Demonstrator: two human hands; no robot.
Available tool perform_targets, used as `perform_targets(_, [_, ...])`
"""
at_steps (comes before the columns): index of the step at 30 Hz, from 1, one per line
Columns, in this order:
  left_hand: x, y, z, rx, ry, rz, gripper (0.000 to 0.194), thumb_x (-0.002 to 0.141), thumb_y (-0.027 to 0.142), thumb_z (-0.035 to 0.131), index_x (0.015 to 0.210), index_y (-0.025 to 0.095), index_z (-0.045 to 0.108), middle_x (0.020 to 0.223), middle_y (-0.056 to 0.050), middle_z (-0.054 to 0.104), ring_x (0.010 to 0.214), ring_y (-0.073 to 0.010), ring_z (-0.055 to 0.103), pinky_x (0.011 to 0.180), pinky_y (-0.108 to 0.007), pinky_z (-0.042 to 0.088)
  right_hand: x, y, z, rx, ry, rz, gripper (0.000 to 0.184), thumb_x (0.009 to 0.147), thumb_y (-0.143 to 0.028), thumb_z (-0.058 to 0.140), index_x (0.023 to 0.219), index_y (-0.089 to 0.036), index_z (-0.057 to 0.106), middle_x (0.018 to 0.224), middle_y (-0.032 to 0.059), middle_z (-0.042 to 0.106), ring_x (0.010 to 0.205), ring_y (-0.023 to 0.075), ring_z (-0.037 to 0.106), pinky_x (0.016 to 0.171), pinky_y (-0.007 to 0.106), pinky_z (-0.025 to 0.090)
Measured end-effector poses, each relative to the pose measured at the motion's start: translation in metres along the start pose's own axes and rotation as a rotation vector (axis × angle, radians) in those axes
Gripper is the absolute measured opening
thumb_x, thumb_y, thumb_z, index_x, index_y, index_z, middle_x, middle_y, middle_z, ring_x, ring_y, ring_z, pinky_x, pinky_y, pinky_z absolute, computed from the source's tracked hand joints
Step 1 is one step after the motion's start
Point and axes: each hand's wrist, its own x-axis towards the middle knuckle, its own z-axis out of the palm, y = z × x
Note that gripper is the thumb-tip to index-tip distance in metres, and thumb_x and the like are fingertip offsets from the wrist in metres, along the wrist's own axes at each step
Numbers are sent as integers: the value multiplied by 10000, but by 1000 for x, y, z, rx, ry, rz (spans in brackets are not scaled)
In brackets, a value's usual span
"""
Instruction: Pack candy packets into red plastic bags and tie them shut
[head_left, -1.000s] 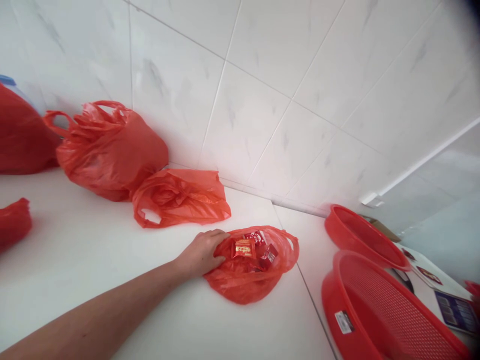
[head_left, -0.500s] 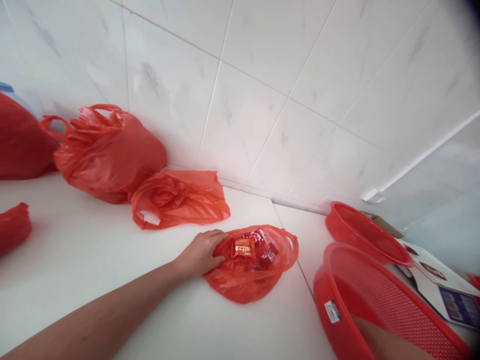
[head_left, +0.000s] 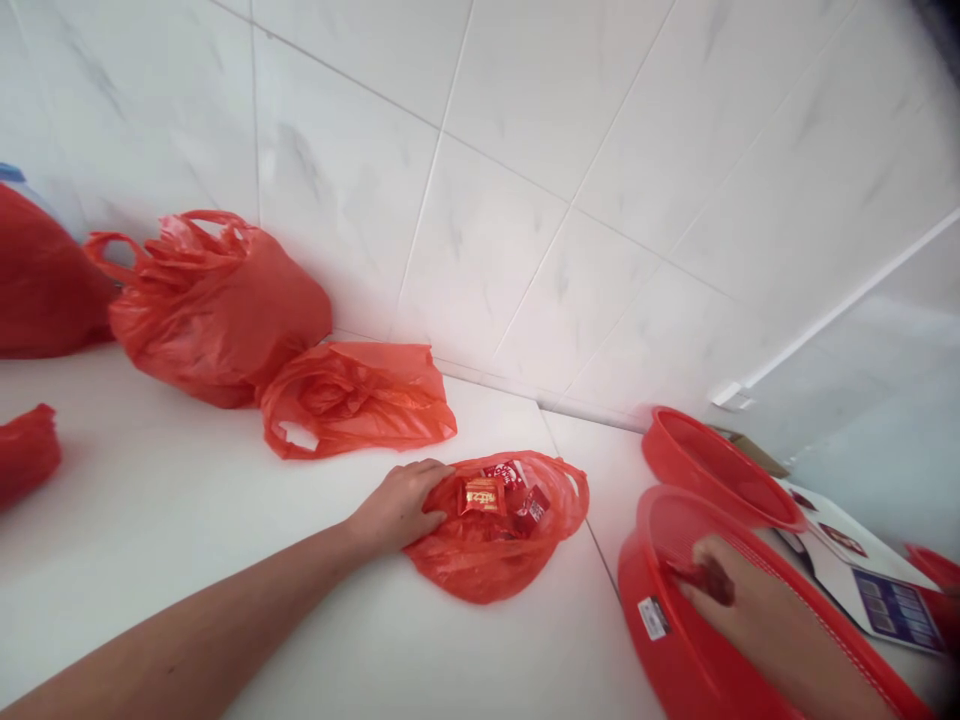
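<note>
Pinching its rim between thumb and fingers, the left hand (head_left: 401,508) adjoins the red carrier bag (head_left: 486,582); the bag's mouth extends lengthwise toward the farther right hand (head_left: 750,608), curled apparently around a small red packet (head_left: 709,578) over the perforated red basket (head_left: 636,572).

Bag (head_left: 480,580) at 6 o'clock: sheer red
Packet (head_left: 482,495) inside: red, gold lettering
Basket (head_left: 686,662) at 4 o'clock: red, mesh-patterned
Wall (head_left: 517,170) at 12 o'clock: white, grey-veined
Table (head_left: 345,640) at 7 o'clock: plain white

At least four bags (head_left: 484,578), two baskets (head_left: 637,570)
</note>
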Motion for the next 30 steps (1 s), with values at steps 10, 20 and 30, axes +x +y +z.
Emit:
perform_targets(10, [-3,2,-1,-56,39,3,492,703,178,607,1182,283,572,1146,-33,616,1036,-233,577,918,-338,443,18,-137,37,80,-7,-207,233,763,-375,576,947,-258,494,941,-4,641,702,175,609,547,264,397])
perform_targets(20, [-1,4,-26,-60,210,84,218,863,313,504,1004,233,650,1003,-56,663,952,-204,599,854,-328,465,25,-115,86,372,403,81,649,774,-498,541,1312,-172,377,1266,172,457,1121,308,505,799,398,458])
perform_targets(30, [-23,19,-68,141,-42,133,210,719,96,536,719,237,691,701,1,635,660,-158,581,594,-241,406,54,-108,65,969,97,174,282,763,-467,593,729,-188,584,741,16,613,700,192,560,637,310,426])
